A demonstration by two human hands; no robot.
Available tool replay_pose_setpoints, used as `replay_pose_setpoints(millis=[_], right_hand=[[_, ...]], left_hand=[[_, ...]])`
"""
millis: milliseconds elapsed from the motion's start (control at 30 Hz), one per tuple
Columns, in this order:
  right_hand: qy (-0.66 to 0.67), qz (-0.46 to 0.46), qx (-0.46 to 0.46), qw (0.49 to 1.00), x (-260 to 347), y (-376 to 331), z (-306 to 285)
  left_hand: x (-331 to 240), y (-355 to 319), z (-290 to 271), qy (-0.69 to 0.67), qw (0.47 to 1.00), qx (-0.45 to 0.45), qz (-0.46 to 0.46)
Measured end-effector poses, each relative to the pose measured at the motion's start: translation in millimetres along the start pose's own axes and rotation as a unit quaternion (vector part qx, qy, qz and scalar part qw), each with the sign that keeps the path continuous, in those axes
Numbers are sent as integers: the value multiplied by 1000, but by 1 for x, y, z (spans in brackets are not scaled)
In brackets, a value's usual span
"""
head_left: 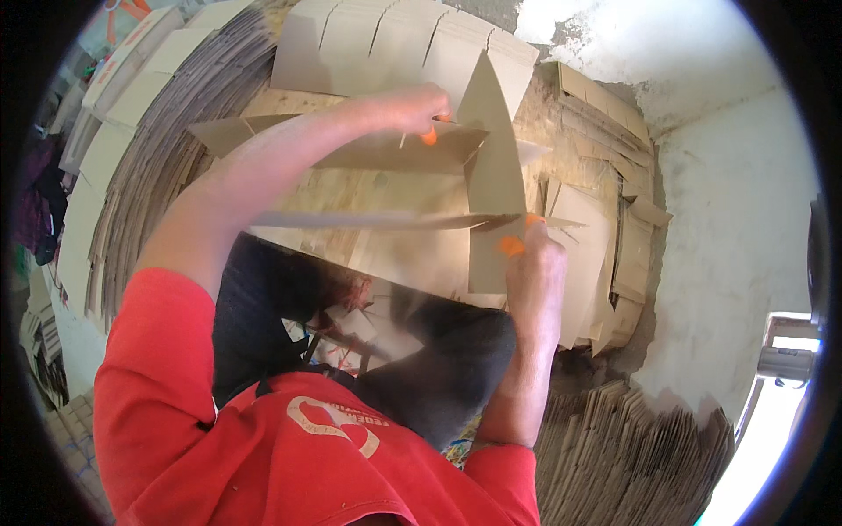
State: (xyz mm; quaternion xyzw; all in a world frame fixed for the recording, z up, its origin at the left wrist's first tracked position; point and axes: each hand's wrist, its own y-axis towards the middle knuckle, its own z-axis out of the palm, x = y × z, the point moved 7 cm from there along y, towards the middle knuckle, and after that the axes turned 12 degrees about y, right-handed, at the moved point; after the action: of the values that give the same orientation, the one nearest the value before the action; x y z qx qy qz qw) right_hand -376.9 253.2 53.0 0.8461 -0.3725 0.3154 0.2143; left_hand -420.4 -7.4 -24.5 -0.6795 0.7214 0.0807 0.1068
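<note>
Two long cardboard strips, the far strip (377, 151) and the near strip (377, 219), stand on edge across the work surface, roughly parallel. At their right ends they meet an upright cardboard cross piece (495, 167), which runs from far to near. My left hand (419, 107) is closed over the top edge of the far strip, close to that joint. Nearer to me, my right hand (538, 259) pinches the cross piece beside the end of the near strip. Orange coverings show on fingertips of both hands. How deep the slots sit in each other cannot be made out.
Slotted cardboard sheets (399, 53) lie at the far side of the wooden board (338, 191). Tall cardboard stacks (180, 123) border the left, and more pieces (579, 259) lie at right. Further cardboard (631, 451) stands at lower right, below a pale wall (728, 193).
</note>
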Motion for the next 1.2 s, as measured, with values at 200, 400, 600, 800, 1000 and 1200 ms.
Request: replay_pose_setpoints(millis=[200, 400, 600, 800, 1000, 1200], right_hand=[[-90, -8, 60, 994, -29, 12, 19], [-157, -7, 76, 985, -59, 8, 10], [-16, 44, -227, 973, -118, -26, -70], [-219, 313, -202, 902, -279, -84, -88], [-141, 379, -136, 904, -350, -109, -92], [-145, 284, -185, 930, -368, -107, -91]], left_hand=[[-4, -41, -30, 18, 997, 17, -67], [30, -105, -41, 22, 990, 34, -136], [70, -174, -45, -69, 979, -113, -155], [-2, -229, -73, -14, 969, -217, -115], [-42, -238, -41, -37, 981, -100, -163], [-25, -229, -5, 5, 981, -66, -183]])
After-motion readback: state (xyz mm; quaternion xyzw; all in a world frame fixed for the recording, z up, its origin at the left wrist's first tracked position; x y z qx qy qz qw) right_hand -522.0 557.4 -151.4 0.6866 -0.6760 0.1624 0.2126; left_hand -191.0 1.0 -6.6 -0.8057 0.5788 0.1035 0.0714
